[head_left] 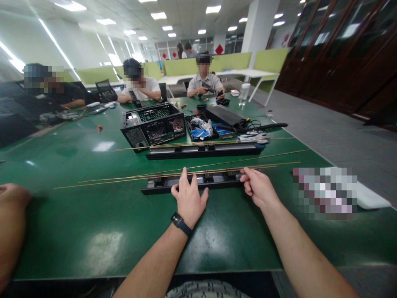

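Spreading its fingers over the near rail (pixel 170 188), the left hand (pixel 188 198) is open, its fingertips at the rods (pixel 124 178) in the head view. Those rods run along the near rail, past both its ends. At its right end, the right hand (pixel 257 187) has curled fingers by the rods; whether it grips one, I cannot tell. Beyond the near rail lies the far rail (pixel 204 154), and behind that the case (pixel 155 127) and gloves (pixel 201 129). Well left of the near rail, another person's hand (pixel 14 196) is partly visible.
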Motion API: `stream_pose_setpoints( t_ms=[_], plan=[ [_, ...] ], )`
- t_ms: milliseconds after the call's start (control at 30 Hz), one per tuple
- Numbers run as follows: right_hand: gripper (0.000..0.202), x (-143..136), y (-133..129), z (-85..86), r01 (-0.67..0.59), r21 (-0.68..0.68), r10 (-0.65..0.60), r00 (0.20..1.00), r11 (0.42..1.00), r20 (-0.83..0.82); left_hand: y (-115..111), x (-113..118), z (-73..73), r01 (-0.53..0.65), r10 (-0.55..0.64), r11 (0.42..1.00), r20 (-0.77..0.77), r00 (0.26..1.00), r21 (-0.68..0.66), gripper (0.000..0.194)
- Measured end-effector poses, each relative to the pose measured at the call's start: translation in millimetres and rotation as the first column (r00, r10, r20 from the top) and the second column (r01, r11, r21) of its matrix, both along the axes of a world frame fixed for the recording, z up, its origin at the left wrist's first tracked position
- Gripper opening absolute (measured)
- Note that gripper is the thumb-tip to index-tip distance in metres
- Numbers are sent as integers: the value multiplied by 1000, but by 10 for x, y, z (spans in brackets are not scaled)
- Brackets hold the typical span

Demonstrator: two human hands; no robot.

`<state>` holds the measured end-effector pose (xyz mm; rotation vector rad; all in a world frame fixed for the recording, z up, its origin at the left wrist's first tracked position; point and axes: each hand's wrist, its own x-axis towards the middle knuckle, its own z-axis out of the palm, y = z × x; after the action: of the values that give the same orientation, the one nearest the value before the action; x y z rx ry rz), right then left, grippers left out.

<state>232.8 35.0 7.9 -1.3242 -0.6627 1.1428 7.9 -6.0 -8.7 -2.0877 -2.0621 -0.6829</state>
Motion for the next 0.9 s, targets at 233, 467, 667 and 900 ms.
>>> stream_pose_setpoints(
  t_ms=[233, 467, 667, 900],
  plan=[
    [21, 3, 4, -4, 5, -1, -5, 1000, 1000, 3, 9, -2, -14, -13, 13, 1000, -5, 1000, 9, 60],
    [18, -7, -7, 20, 13, -6, -13, 1000, 1000, 1, 29, -18, -1, 6, -6, 1000, 3, 1000, 1, 60],
    [19, -11, 0, 17, 11, -6, -11, 1000, 1000, -3, 47, -39, -6, 2, -2, 1000, -8, 1000, 3, 59],
    [16, -6, 13, 1, 18, -9, -18, 1000, 1000, 0, 64, -53, -26, -18, 18, 1000, -4, 1000, 3, 62]
  ],
)
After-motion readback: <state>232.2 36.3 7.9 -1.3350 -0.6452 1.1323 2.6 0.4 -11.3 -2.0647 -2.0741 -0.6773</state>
